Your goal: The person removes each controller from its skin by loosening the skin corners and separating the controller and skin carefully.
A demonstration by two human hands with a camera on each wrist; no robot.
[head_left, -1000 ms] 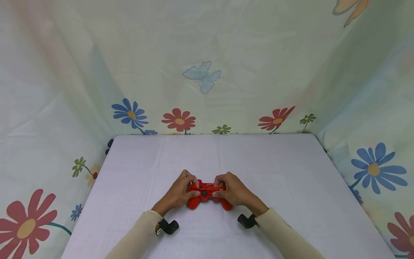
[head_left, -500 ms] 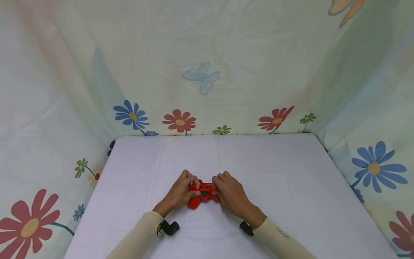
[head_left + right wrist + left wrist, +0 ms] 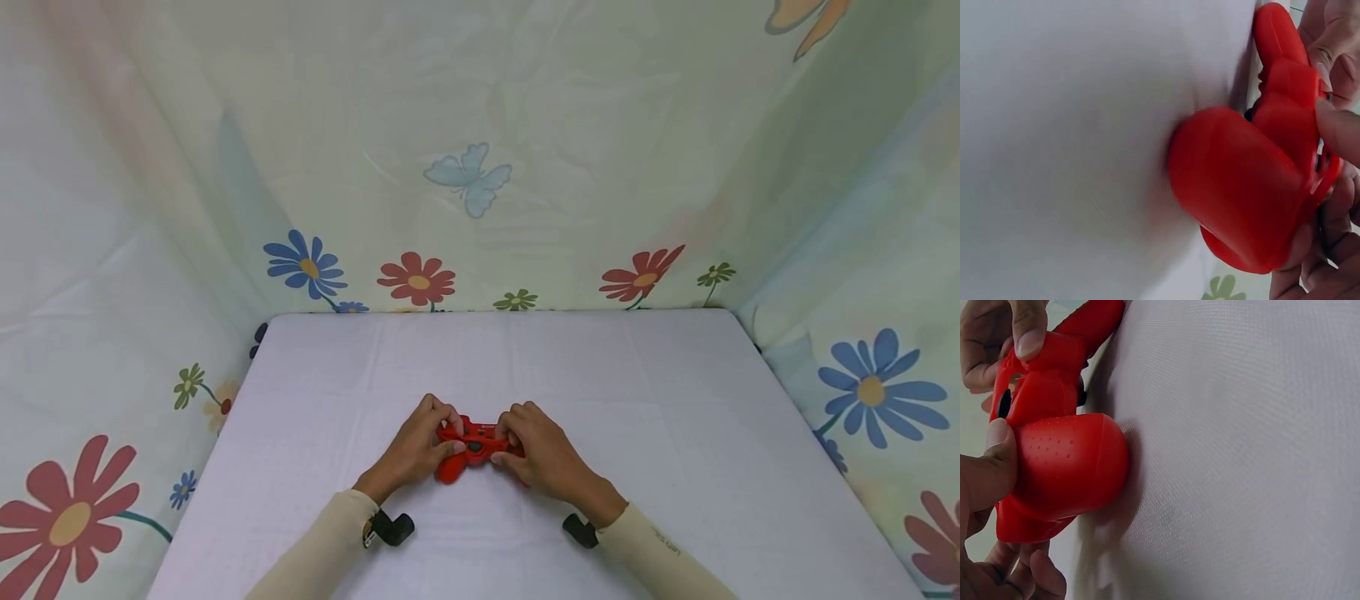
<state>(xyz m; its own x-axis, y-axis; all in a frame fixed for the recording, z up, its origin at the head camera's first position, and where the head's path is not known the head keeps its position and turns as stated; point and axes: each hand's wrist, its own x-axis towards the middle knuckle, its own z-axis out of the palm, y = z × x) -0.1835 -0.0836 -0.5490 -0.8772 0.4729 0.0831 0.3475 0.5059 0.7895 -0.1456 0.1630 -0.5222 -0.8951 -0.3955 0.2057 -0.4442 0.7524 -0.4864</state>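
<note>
A red game controller point(image 3: 475, 457) lies near the middle of the white table, between my hands. What looks like a soft red cover point(image 3: 1066, 462) wraps it, with dots on one grip in the left wrist view. My left hand point(image 3: 411, 443) pinches the left side, thumb point(image 3: 997, 456) on the face near a black stick point(image 3: 1004, 403). My right hand point(image 3: 553, 458) holds the right side, fingers curled over the top edge and thumb toward the middle. A red rim point(image 3: 1329, 181) stands away from the face by the right fingers in the right wrist view. My right hand hides most of the right grip.
White cloth covers the table point(image 3: 637, 392). Around its back and sides hangs a fabric sheet point(image 3: 570, 208) printed with flowers and butterflies. Each wrist wears a small black camera, the left camera point(image 3: 393, 527) and the right camera point(image 3: 580, 530).
My right hand shifted inward over the controller's right side, then back slightly to the right, now covering more of the right grip. The left hand keeps its hold in place.
</note>
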